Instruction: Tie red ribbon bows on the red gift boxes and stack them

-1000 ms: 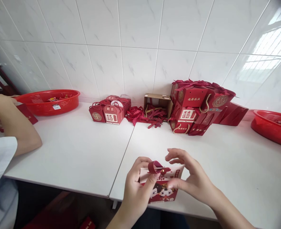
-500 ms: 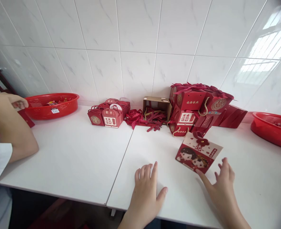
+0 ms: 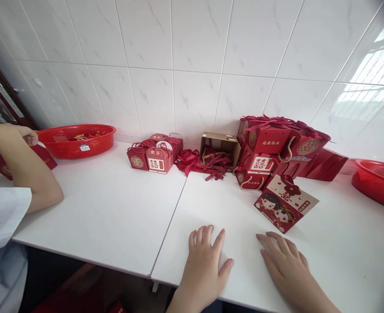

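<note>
My left hand (image 3: 205, 263) lies on the white table (image 3: 114, 217) near its front edge, fingers spread and holding nothing. To its right, my right hand (image 3: 286, 261) rests palm down with its fingers apart, also with nothing in it. Just beyond my right hand stands a red and cream box (image 3: 281, 208) with two cartoon figures and a red flower on top. It sits at an angle, apart from my fingers. Behind it is a stack of red gift boxes (image 3: 260, 164) with ribbons and rope handles.
Small red boxes (image 3: 157, 160) and a cardboard box (image 3: 220, 138) with red ribbons (image 3: 188, 161) stand by the wall. A red basket (image 3: 81, 148) is at the left, another (image 3: 377, 182) at the right. Another person's arm (image 3: 38, 178) reaches over the left side.
My right hand has come away from the cartoon box and now lies on the table, nearer my left hand. The view has shifted slightly left.
</note>
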### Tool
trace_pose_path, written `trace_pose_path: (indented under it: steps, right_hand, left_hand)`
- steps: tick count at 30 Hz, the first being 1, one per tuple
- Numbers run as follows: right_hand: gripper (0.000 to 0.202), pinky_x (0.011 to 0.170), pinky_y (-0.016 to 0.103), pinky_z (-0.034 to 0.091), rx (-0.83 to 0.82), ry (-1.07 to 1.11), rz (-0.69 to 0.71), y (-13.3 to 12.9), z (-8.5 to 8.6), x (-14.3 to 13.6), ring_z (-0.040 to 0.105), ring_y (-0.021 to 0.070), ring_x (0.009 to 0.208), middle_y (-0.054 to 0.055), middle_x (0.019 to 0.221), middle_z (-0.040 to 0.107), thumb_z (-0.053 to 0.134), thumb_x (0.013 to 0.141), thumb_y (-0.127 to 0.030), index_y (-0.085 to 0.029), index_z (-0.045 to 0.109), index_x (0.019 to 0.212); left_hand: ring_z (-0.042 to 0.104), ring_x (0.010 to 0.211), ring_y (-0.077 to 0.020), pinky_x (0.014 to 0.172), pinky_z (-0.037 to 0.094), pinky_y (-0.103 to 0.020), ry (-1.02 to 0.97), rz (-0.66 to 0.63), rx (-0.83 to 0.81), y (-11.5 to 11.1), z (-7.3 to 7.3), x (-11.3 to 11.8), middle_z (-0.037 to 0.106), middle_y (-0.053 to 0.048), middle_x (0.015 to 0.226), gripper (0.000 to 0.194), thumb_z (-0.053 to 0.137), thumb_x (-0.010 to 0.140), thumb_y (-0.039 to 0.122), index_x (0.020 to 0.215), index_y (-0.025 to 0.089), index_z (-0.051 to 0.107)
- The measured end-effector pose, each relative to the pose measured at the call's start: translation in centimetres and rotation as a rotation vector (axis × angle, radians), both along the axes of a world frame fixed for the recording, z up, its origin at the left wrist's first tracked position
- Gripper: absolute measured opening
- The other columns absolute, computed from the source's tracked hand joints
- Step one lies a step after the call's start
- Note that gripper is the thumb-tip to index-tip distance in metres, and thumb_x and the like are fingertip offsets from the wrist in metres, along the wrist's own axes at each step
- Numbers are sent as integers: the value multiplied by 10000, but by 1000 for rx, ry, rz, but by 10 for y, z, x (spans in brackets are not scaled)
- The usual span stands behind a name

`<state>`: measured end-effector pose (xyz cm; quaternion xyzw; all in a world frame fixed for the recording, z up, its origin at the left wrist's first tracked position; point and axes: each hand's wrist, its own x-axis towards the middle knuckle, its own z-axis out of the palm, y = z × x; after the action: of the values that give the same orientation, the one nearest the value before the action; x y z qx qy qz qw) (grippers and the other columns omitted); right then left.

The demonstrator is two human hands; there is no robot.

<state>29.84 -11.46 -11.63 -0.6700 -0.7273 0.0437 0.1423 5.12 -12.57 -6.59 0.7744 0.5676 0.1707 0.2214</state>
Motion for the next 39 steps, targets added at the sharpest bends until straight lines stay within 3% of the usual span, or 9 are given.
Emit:
trace_pose_path:
  steps: [6, 9, 14, 18, 21, 24, 31, 36, 39]
  right_hand:
    - [382, 871, 453, 458, -162, -90, -91, 66, 32, 3, 457, 307, 1200, 80, 1309, 483, 324, 924, -390, -300, 526, 1235]
    - [383, 916, 541, 402, -187, -115, -167, 91, 37, -8, 446, 330, 1205, 98, 1324, 466, 304, 934, -346, -270, 498, 1255]
    - [372, 895, 668, 334, -172, -161, -144, 89, 38, -54, 433, 391, 1211, 209, 1334, 452, 273, 938, -250, -140, 546, 1166]
    - [332, 992, 455, 354, -98, -149, 116, 91, 42, -107, 445, 275, 1225, 126, 1386, 457, 336, 929, -210, -182, 563, 1169]
    - [312, 942, 373, 384, -33, -117, 176, 120, 45, -142, 496, 245, 1133, 113, 1331, 500, 373, 916, -195, -191, 588, 1142]
    - [359, 931, 422, 371, 51, -78, 81, 160, 43, -162, 447, 304, 1171, 179, 1357, 437, 376, 914, -192, -164, 554, 1225]
    - [544, 1065, 430, 229, 149, -5, 64, 201, 27, -169, 307, 260, 1335, 150, 1451, 399, 350, 887, -130, -119, 348, 1431]
    - [577, 1058, 424, 252, 150, 72, 64, 202, 20, -165, 299, 256, 1348, 154, 1479, 372, 340, 877, -155, -65, 298, 1446]
    - [643, 1066, 453, 234, 160, 140, 51, 203, 20, -165, 258, 287, 1361, 170, 1505, 312, 373, 855, -176, -50, 224, 1468]
  left_hand:
    - [250, 1356, -353, 1087, 220, -593, -24, -1, -19, -1, 2, -2, 370, -149, 1454, 520, 426, 881, 448, 1347, 227, 496]
    - [260, 1359, -341, 1108, 186, -584, -46, 2, -2, -1, -1, -4, 383, -149, 1445, 506, 414, 890, 465, 1328, 231, 511]
    - [253, 1370, -344, 1126, 144, -581, -71, -9, 20, -1, -10, -6, 385, -150, 1449, 505, 399, 893, 508, 1300, 236, 526]
    - [251, 1377, -339, 1129, 130, -588, -87, -7, 17, 0, -14, -6, 379, -146, 1453, 506, 406, 884, 522, 1298, 255, 521]
    - [266, 1368, -342, 1121, 139, -604, -95, -3, 17, 0, -15, -6, 392, -150, 1439, 507, 407, 879, 525, 1288, 253, 530]
    - [258, 1370, -356, 1113, 136, -622, -96, -8, 11, 2, -16, -6, 381, -152, 1448, 509, 411, 874, 520, 1277, 237, 540]
    - [255, 1362, -383, 1119, 121, -610, -107, -19, -65, 6, -22, -5, 370, -153, 1462, 513, 474, 832, 521, 1238, 221, 566]
    - [373, 1294, -347, 1080, 308, -520, -123, -62, -116, 15, 9, -24, 427, -151, 1412, 542, 604, 762, 454, 1243, 207, 573]
    - [464, 1212, -329, 1007, 398, -474, 79, -11, 9, 55, 37, -40, 500, -176, 1329, 490, 525, 828, 419, 1242, 162, 571]
